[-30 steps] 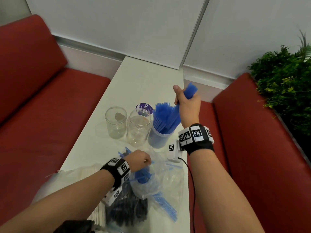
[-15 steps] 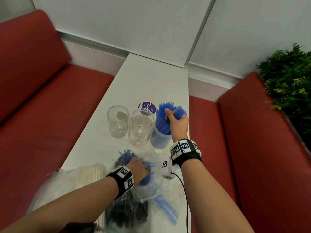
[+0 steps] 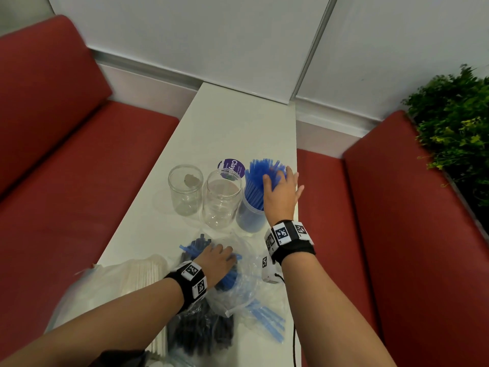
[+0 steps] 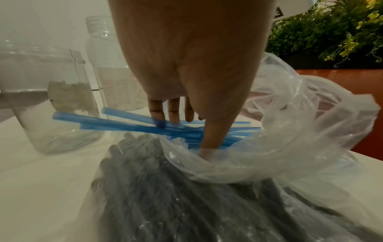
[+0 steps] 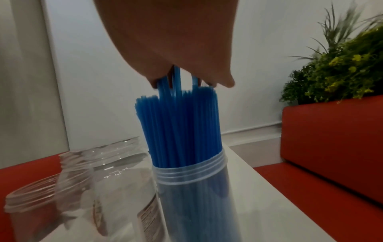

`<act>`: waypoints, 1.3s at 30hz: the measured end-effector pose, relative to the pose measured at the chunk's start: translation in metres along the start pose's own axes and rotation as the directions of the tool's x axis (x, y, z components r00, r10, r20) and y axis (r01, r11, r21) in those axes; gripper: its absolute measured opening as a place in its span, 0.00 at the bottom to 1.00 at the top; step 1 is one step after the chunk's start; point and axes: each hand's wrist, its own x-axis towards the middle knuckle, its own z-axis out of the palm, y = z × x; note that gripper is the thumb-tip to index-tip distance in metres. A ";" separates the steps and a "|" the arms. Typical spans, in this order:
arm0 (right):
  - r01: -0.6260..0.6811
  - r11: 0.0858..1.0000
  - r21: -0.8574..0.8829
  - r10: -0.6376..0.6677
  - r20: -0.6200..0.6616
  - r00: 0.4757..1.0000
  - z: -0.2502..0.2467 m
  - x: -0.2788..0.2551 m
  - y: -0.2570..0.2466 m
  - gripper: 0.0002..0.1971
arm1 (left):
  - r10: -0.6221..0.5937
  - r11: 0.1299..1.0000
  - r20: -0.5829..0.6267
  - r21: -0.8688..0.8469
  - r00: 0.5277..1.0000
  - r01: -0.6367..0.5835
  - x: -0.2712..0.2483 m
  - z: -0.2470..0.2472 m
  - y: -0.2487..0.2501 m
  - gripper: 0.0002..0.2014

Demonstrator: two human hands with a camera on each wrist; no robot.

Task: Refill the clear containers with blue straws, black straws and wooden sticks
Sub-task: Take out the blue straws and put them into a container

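Three clear containers stand in a row on the white table. The right container is packed with upright blue straws. My right hand lies flat on their tops, fingers spread. The middle jar and the left jar hold no straws. My left hand reaches into a clear plastic bag and pinches loose blue straws between thumb and fingers. A bag of black straws lies under it. A bag of wooden sticks lies to the left.
A purple round label lies behind the jars. A small white device with a black cable sits near the table's right edge. Red benches flank the table, and a green plant stands at the right. The filled container stands close to the right edge.
My right hand brought a bundle of blue straws down into the right container, let go and now lies flat on the tops. My left hand unclenched and took hold of straws in the bag.
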 end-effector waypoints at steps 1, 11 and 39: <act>-0.039 0.999 -0.037 0.041 0.039 0.998 0.001 0.001 0.002 0.22 | -0.002 1.000 -0.006 -0.010 1.000 0.002 -0.001 0.001 0.000 0.25; 0.258 0.941 -0.217 -0.266 -0.006 0.964 -0.005 -0.001 -0.008 0.32 | -0.036 0.997 0.059 0.072 0.998 0.031 0.001 0.011 0.000 0.31; 0.205 0.875 0.438 -0.309 0.180 0.934 -0.011 -0.048 -0.022 0.18 | -0.015 0.995 0.156 -0.095 0.988 0.031 0.001 0.002 0.000 0.16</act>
